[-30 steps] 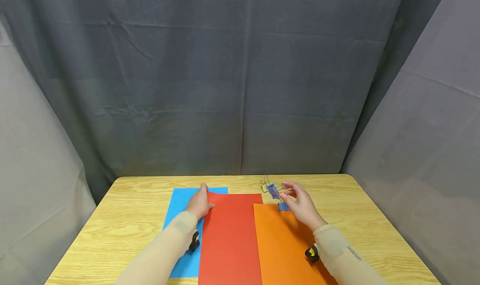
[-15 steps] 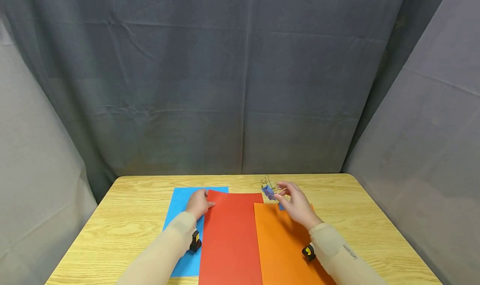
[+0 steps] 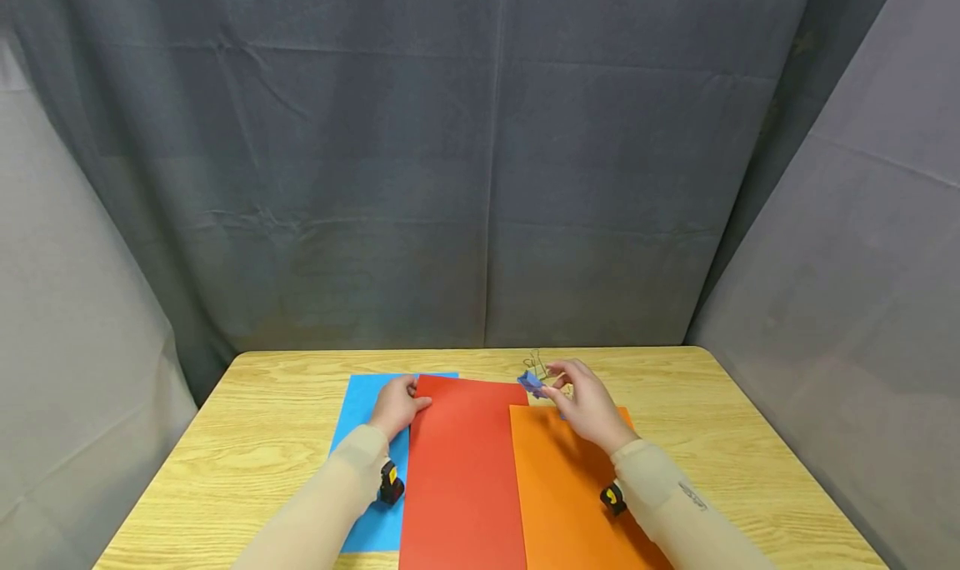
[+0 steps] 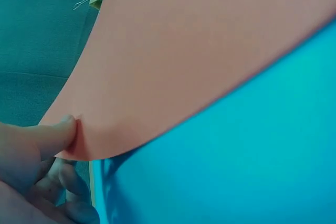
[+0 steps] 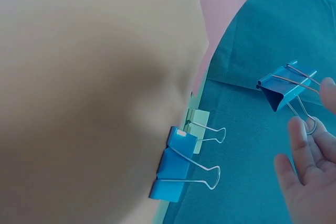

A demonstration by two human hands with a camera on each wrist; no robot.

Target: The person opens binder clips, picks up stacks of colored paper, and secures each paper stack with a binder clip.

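My left hand [image 3: 397,405] pinches the far left corner of a red sheet of paper [image 3: 465,478], thumb on top and fingers beneath. In the left wrist view that corner bends upward, raised over a blue sheet [image 4: 252,156]. My right hand [image 3: 590,407] pinches a blue binder clip [image 5: 283,86] by its wire handles, just off the far right corner of the red sheet. In the right wrist view the clip's mouth is parted. Below this hand lies an orange sheet [image 3: 570,503], its left side overlapping the red one.
A second blue binder clip [image 5: 176,166] sits at the orange sheet's far edge, largely hidden by my right hand in the head view. Beside it is a pale green binder clip [image 5: 199,129]. The wooden table [image 3: 247,437] ends at a grey curtain [image 3: 375,178].
My right hand has moved left with the blue binder clip, toward the red sheet's far right corner. My left hand has lifted the red sheet's far left corner a little.
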